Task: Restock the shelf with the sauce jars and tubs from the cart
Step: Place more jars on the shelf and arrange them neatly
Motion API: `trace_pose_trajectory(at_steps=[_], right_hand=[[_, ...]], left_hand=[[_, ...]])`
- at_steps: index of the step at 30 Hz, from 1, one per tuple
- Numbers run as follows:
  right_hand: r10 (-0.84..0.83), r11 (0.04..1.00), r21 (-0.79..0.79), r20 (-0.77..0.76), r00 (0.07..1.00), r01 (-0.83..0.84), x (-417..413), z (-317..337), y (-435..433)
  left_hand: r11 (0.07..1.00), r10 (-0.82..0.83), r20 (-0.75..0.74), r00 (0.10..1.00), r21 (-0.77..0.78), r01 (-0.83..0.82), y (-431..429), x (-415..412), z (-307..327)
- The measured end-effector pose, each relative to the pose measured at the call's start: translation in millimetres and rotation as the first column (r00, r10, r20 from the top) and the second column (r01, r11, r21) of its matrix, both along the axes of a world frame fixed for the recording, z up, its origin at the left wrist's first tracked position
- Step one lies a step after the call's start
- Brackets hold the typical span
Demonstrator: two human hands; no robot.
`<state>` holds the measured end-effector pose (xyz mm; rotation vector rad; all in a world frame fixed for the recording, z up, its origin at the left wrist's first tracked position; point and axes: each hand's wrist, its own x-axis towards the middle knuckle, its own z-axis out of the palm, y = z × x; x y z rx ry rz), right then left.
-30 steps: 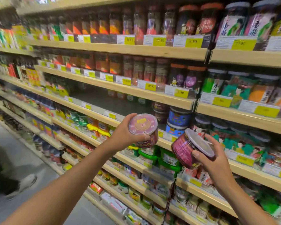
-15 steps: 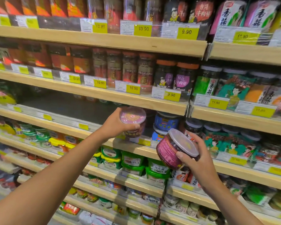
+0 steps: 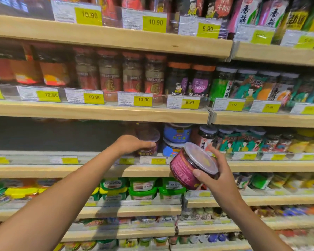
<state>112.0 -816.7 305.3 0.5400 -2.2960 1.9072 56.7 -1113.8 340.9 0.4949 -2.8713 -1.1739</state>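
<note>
Sauce tub point(image 3: 187, 167), tilted, is sitting in the grasping fingers of the right hand point(image 3: 219, 178) just before the shelf point(image 3: 98, 170) edge, while farther in the left hand point(image 3: 132, 144) is gripping a second tub point(image 3: 150, 140), seating it beside the blue tubs point(image 3: 177, 134), so restocking seems only partway.

Matt, light wood-grain shelf point(image 3: 101, 113); on its edge, paper price tags point(image 3: 143, 99) behind glossy clear plastic; tub point(image 3: 181, 167) lid smooth, translucent plastic.

Magenta tub point(image 3: 184, 169) w/ clear lid point(image 3: 200, 158); blue tubs point(image 3: 177, 134), yellow price tags point(image 3: 143, 100), tan shelf point(image 3: 98, 113).
</note>
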Motion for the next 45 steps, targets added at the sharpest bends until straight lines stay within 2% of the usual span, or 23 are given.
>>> trace_pose_trajectory(at_steps=[4,8,12,14,15,17,19,23,27,31,33,37,42,45], right_hand=[[-0.051,0.998,0.022,-0.012,0.999,0.051,8,0,-13],[-0.067,0.997,0.039,-0.018,0.998,0.068,11,4,-28],[-0.075,0.996,0.042,-0.007,0.997,0.075,7,7,-46],[-0.068,0.997,0.039,0.013,0.998,0.067,4,11,-57],[-0.062,0.997,0.040,0.023,0.998,0.061,2,13,-63],[-0.067,0.996,0.052,0.019,0.998,0.066,-2,19,-76],[-0.088,0.994,0.066,0.003,0.996,0.088,-7,24,-90],[-0.190,0.978,0.088,-0.023,0.981,0.192,-16,36,-121],[-0.183,0.980,0.068,-0.036,0.983,0.185,-27,37,-137],[-0.068,0.998,0.017,0.057,0.996,0.067,-37,34,-142],[-0.057,0.997,0.046,0.016,0.998,0.056,-44,34,-145],[-0.149,0.974,0.171,-0.013,0.989,0.149,-60,30,-153],[-0.251,0.942,0.225,-0.015,0.968,0.248,-75,28,-165],[-0.258,0.930,0.263,-0.031,0.966,0.257,-82,21,-168]], left_hand=[[0.989,-0.106,0.067,0.992,-0.095,0.112,-3,-1,-2],[0.984,-0.137,0.081,0.987,-0.106,0.146,-8,0,-4],[0.984,-0.166,0.031,0.986,-0.063,0.168,-15,6,3],[0.990,-0.121,-0.058,0.991,-0.079,0.116,-23,16,11],[0.992,-0.092,-0.149,0.985,-0.094,0.078,-27,23,12],[0.998,-0.056,-0.409,0.911,-0.036,0.046,-33,43,11],[0.989,-0.080,-0.564,0.822,0.061,0.138,-31,66,7],[0.939,-0.222,-0.513,0.829,0.116,0.323,-17,85,-10],[0.925,-0.208,-0.506,0.837,0.178,0.337,-17,81,-15],[0.911,-0.142,-0.482,0.864,0.279,0.305,-22,74,-9],[0.912,-0.138,-0.419,0.897,0.298,0.280,-26,69,-8],[0.955,-0.114,-0.343,0.932,0.219,0.198,-36,53,-8],[0.979,-0.057,-0.277,0.959,0.173,0.108,-41,29,-18],[0.984,-0.031,-0.224,0.974,0.166,0.069,-38,36,-10]])
